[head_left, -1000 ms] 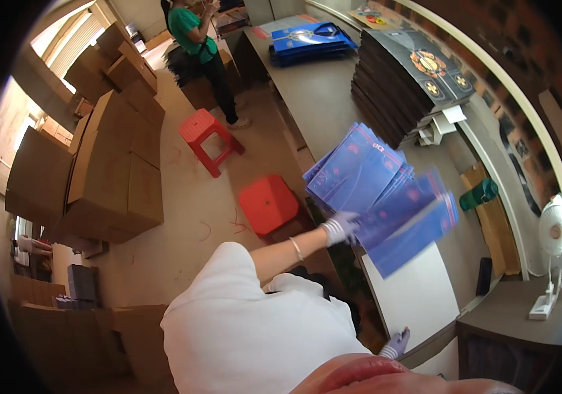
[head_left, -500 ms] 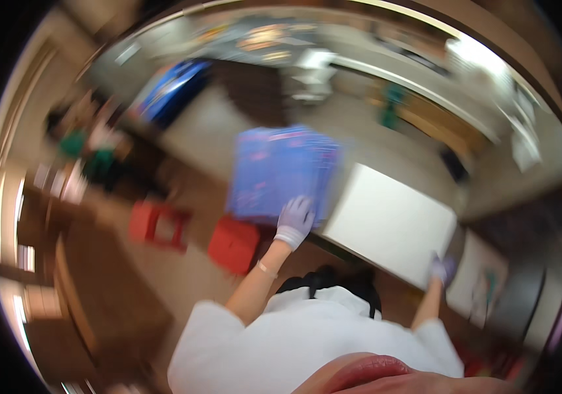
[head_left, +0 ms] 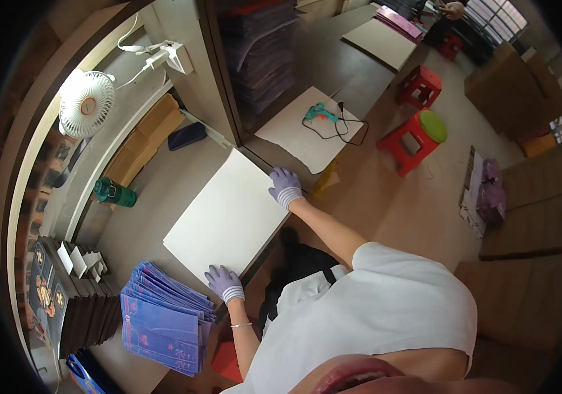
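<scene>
A large rectangular stack of white sheets [head_left: 226, 220] lies on the grey table in front of me. My left hand [head_left: 224, 284], in a lilac glove with a striped cuff, rests on the near left corner with its fingers spread. At the right end of the sheets lies my right hand [head_left: 285, 186], gloved the same way, fingers apart over the edge. Neither hand is closed around anything. Left of the sheets, beside my left hand, a fanned pile of blue printed sheets [head_left: 163, 322] with pink patterns sits on the table.
A green bottle [head_left: 115, 192], a dark phone [head_left: 187, 136] and a white fan [head_left: 88, 104] are along the back. Black printed boxes [head_left: 74, 295] stand at left. A teal glue gun [head_left: 320, 113] with its cord lies on a white sheet at right, near red stools [head_left: 407, 146].
My view has swung to the right and sharpened. My left hand has gone from the blue sheets to the white stack. My right hand stays at the stack's right end.
</scene>
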`<state>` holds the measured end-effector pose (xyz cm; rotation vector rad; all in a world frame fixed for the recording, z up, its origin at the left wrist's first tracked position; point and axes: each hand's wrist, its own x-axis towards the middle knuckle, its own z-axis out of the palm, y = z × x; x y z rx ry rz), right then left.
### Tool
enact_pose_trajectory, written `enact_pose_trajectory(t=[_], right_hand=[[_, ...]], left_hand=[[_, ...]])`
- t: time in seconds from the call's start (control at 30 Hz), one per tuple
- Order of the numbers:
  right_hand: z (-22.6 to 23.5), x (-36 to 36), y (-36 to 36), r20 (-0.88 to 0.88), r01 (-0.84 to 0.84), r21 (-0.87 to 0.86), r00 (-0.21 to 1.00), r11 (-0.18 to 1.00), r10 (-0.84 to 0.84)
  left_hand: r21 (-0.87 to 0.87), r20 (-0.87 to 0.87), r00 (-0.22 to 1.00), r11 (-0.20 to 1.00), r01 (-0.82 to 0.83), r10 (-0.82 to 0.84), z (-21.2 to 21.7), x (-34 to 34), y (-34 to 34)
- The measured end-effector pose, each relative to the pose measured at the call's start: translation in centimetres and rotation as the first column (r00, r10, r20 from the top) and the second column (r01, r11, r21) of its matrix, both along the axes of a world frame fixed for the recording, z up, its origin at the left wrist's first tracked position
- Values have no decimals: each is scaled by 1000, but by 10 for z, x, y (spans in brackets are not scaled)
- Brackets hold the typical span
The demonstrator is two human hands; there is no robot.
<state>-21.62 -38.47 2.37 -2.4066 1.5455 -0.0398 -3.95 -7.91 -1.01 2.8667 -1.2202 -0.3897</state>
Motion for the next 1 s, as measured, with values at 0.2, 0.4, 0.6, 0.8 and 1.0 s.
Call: enact_pose_trajectory(t=[0.2,0.4,0.6,0.8,1.0], right_hand=[[35,37,10,-29,-53,131,998,990,57],[81,41,30,234,-313,-37,921,949,312],[214,-16,35,880,-499,26,423,866,217],[118,-69,-35,818,-93,343,519,935,-249],[-27,-63,-42,716,-142,523,608,841,-342]], left_hand=[[-111,-7,1000,994,20,-21,-10,9,6],[-345,-345,929,902,-259,135,-34,49,2],[-541,-500,814,628,-560,295,0,82,4],[-429,-879,471,314,-847,72,21,99,8],[-522,-698,658,427,-738,285,7,88,13]])
